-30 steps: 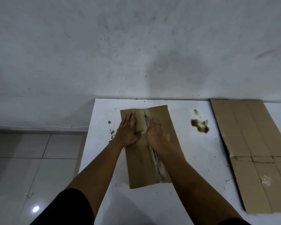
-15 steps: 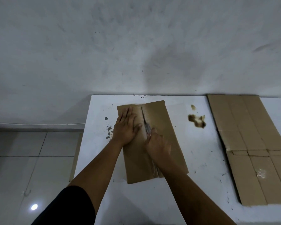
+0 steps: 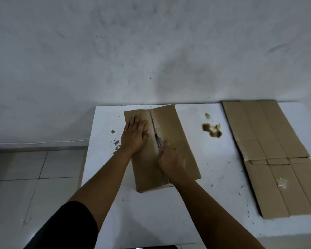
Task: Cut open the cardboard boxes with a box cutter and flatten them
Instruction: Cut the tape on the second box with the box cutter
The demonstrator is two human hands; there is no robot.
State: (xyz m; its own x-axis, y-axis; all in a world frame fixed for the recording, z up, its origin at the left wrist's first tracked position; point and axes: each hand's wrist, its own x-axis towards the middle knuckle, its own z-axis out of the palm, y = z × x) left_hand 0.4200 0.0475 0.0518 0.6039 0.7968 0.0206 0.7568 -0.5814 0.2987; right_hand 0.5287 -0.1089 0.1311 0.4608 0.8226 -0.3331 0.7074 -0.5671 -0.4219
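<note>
A brown cardboard box point(image 3: 176, 133) lies on the white table point(image 3: 169, 212), its taped centre seam running away from me. My left hand point(image 3: 134, 134) presses flat on the box's left flap, fingers spread. My right hand point(image 3: 170, 159) is closed around a box cutter point(image 3: 158, 141), whose blade sits in the seam near the box's middle. The far stretch of the seam looks slit open.
A flattened cardboard sheet point(image 3: 269, 155) covers the table's right side. A brown stain point(image 3: 212, 129) marks the table between box and sheet. Dark chips point(image 3: 116, 141) dot the left edge, beyond which lies tiled floor point(image 3: 34, 177). A grey wall stands behind the table.
My right hand has drawn the cutter along the seam towards me, from the far end to the middle. My left hand has flattened on the left flap.
</note>
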